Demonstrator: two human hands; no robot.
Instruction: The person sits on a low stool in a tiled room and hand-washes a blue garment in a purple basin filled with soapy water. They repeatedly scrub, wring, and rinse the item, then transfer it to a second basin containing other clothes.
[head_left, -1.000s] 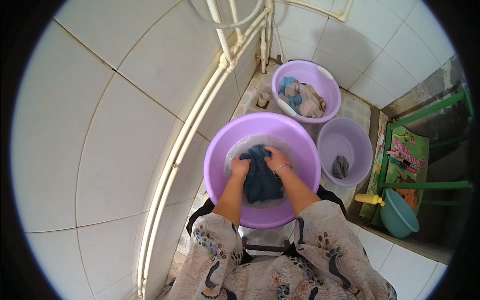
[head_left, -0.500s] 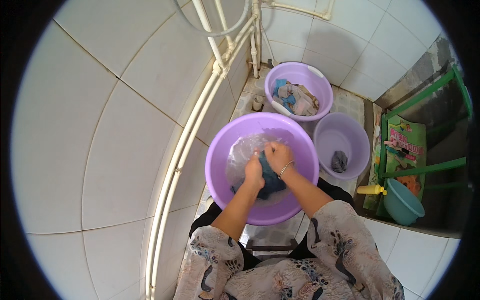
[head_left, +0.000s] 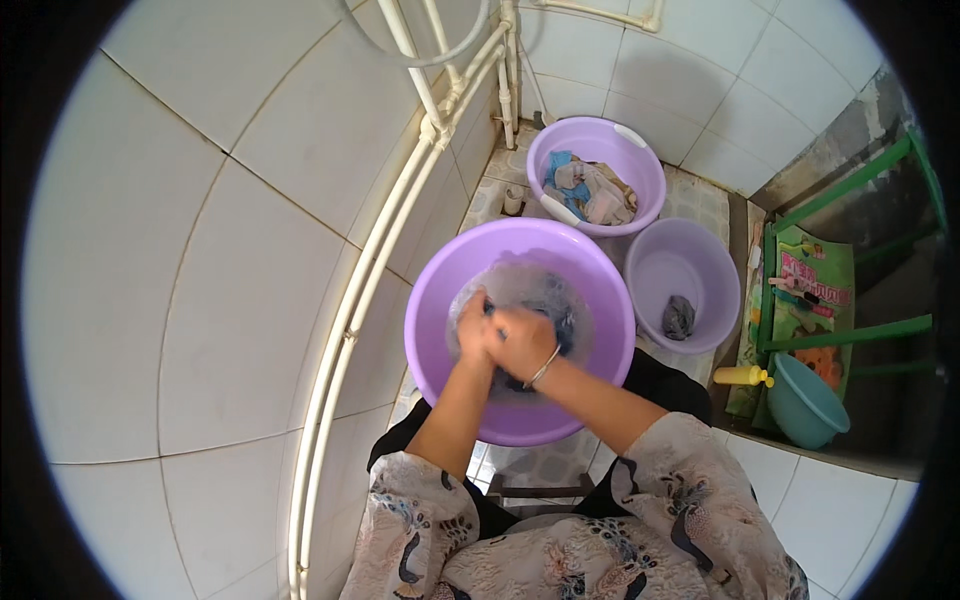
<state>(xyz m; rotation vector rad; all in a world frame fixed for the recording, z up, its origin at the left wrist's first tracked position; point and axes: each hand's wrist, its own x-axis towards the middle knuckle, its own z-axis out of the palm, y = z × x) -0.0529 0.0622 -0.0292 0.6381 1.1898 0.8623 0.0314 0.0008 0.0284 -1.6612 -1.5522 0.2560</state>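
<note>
In the large purple basin (head_left: 425,370) between my knees, a dark blue cloth (head_left: 555,318) lies in cloudy water. My left hand (head_left: 474,328) is closed over the water toward the basin's left side, with a bit of dark fabric showing by its fingers. Pressed up against it is my right hand (head_left: 522,342), closed, a bracelet at its wrist. The right fingers are partly blurred, and the cloth between the two hands is mostly hidden by them.
Beyond stands a purple basin (head_left: 648,205) holding several clothes (head_left: 600,192). A lilac bucket (head_left: 705,270) to the right has a dark grey wad (head_left: 678,316) inside. Farther right are a yellow bottle (head_left: 740,376), a teal bowl (head_left: 805,410) and a green frame (head_left: 850,335). White pipes (head_left: 375,260) run along the left wall.
Both hands have shifted left and come together, the right one crossing toward the left. The dark cloth, bunched up between them before, now lies spread lower in the water.
</note>
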